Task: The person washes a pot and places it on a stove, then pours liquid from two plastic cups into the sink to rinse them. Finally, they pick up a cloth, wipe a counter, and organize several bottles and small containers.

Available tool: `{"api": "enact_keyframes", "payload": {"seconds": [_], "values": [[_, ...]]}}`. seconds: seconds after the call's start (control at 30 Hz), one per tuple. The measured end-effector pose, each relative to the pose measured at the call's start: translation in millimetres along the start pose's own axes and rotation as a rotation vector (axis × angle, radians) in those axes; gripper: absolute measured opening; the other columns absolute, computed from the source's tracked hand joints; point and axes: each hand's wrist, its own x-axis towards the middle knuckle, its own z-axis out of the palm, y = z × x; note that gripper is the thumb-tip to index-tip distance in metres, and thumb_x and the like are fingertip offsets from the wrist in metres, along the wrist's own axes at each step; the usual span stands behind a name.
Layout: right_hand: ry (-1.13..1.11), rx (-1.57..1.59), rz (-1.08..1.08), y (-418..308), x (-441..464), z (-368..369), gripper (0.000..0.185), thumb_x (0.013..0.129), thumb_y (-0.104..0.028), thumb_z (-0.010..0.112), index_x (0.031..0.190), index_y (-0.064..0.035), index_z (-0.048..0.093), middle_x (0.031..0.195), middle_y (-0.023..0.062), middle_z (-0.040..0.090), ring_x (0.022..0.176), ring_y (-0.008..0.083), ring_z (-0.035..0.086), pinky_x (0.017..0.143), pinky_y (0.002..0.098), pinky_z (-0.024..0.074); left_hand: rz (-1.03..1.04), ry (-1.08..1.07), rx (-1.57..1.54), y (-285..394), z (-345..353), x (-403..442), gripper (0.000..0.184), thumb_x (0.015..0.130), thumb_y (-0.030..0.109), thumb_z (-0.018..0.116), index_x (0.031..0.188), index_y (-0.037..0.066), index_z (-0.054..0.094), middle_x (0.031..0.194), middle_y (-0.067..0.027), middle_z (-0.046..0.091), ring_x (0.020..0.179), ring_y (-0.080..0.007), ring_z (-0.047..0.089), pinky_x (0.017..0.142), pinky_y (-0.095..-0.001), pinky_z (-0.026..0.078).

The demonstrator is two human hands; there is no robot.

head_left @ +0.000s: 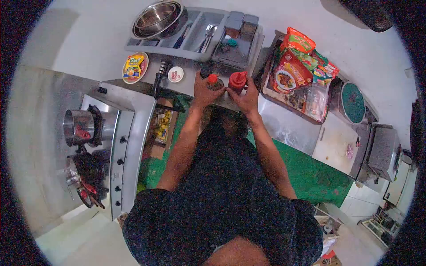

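Observation:
At the counter's front edge, my left hand (207, 91) is closed around a dark bottle with a red cap (213, 79). Just to its right, my right hand (246, 96) grips a red squeeze bottle (238, 80) with a red nozzle top. Both bottles stand upright, a small gap apart. Left of my left hand lie a small white dish (175, 74) with pinkish round pieces and a plate (143, 76) with yellow and blue packets.
Behind are a grey cutlery tray (191, 49) with metal bowls (156, 18) and a lidded container rack (236, 46). A tray of food packets (316, 116) and a cutting board (336, 146) sit right; a stove (122, 150) with pans is left.

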Motion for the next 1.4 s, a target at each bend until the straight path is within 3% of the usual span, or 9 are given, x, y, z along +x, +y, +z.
{"api": "enact_keyframes", "payload": {"seconds": [0.1,0.4,0.5,0.7,0.73,0.87,0.97,1.13,1.4], "values": [[-0.047,-0.090,-0.003,6.8,2.5,7.8,0.079,0.070,-0.033,0.086,0.131,0.0000,0.049,0.117,0.0204,0.065,0.112,0.0360,0.063,0.096,0.0413,0.0495,-0.045,-0.096,-0.085,-20.6,10.2,5.0,0.066,0.055,0.043,0.090,0.113,0.016,0.071,0.139,-0.0276,0.046,0.131,-0.0444,0.041,0.112,-0.0503,0.034],[-0.007,-0.118,-0.032,-3.3,-5.5,-1.3,0.079,0.067,-0.023,0.088,0.132,-0.0012,0.047,0.120,0.0176,0.060,0.115,0.0349,0.058,0.102,0.0402,0.0438,0.065,-0.208,0.130,-27.2,4.7,2.4,0.078,0.054,0.041,0.091,0.124,0.019,0.065,0.147,-0.0304,0.034,0.136,-0.0471,0.035,0.114,-0.0499,0.032],[-0.049,-0.141,-0.041,-4.2,-6.5,-17.2,0.079,0.066,-0.020,0.088,0.132,-0.0023,0.048,0.123,0.0172,0.058,0.118,0.0343,0.056,0.103,0.0394,0.0422,0.000,-0.171,-0.063,-35.6,8.4,0.8,0.077,0.055,0.039,0.091,0.124,0.019,0.065,0.150,-0.0292,0.028,0.136,-0.0463,0.035,0.114,-0.0496,0.032],[-0.181,-0.107,0.090,11.1,5.7,-48.0,0.079,0.065,-0.018,0.089,0.132,-0.0043,0.050,0.124,0.0166,0.058,0.117,0.0333,0.057,0.102,0.0404,0.0443,0.000,-0.204,0.018,-34.2,6.1,-3.4,0.074,0.057,0.036,0.090,0.123,0.018,0.065,0.148,-0.0284,0.029,0.135,-0.0465,0.034,0.114,-0.0502,0.032],[-0.252,-0.078,0.145,-1.6,11.2,-49.4,0.078,0.065,-0.023,0.090,0.130,-0.0032,0.051,0.124,0.0176,0.059,0.117,0.0337,0.058,0.100,0.0404,0.0457,-0.002,-0.208,0.023,-31.2,4.2,-2.4,0.073,0.057,0.036,0.090,0.123,0.018,0.065,0.147,-0.0288,0.030,0.135,-0.0466,0.034,0.114,-0.0505,0.032],[-0.235,-0.221,-0.118,-1.5,12.1,-20.2,0.072,0.067,-0.031,0.088,0.123,-0.0008,0.055,0.120,0.0182,0.062,0.112,0.0332,0.061,0.093,0.0388,0.0497,-0.089,-0.221,-0.019,-19.6,-0.7,-1.6,0.072,0.058,0.036,0.090,0.123,0.018,0.065,0.146,-0.0304,0.032,0.135,-0.0473,0.034,0.114,-0.0512,0.032],[-0.276,-0.199,0.008,-5.9,17.4,-12.6,0.078,0.066,-0.038,0.088,0.126,-0.0007,0.054,0.122,0.0202,0.062,0.113,0.0361,0.061,0.096,0.0429,0.0484,-0.093,-0.212,-0.030,-23.4,2.8,-0.7,0.072,0.058,0.036,0.090,0.123,0.018,0.065,0.147,-0.0297,0.031,0.135,-0.0474,0.034,0.114,-0.0513,0.031],[-0.045,-0.126,-0.069,-37.6,36.8,-26.8,0.062,0.068,-0.034,0.086,0.115,-0.0033,0.061,0.104,0.0140,0.069,0.095,0.0294,0.068,0.087,0.0397,0.0523,-0.032,-0.243,-0.033,-44.0,8.8,-2.4,0.075,0.056,0.036,0.091,0.124,0.018,0.065,0.149,-0.0297,0.030,0.137,-0.0471,0.032,0.114,-0.0513,0.031],[0.294,-0.151,-0.033,-84.0,133.8,-60.7,0.058,0.070,-0.030,0.087,0.113,-0.0006,0.061,0.102,0.0137,0.071,0.094,0.0262,0.069,0.087,0.0389,0.0527,0.057,-0.195,-0.001,-40.7,1.8,3.7,0.077,0.055,0.044,0.089,0.124,0.018,0.065,0.147,-0.0303,0.032,0.136,-0.0474,0.033,0.114,-0.0515,0.030]]}}
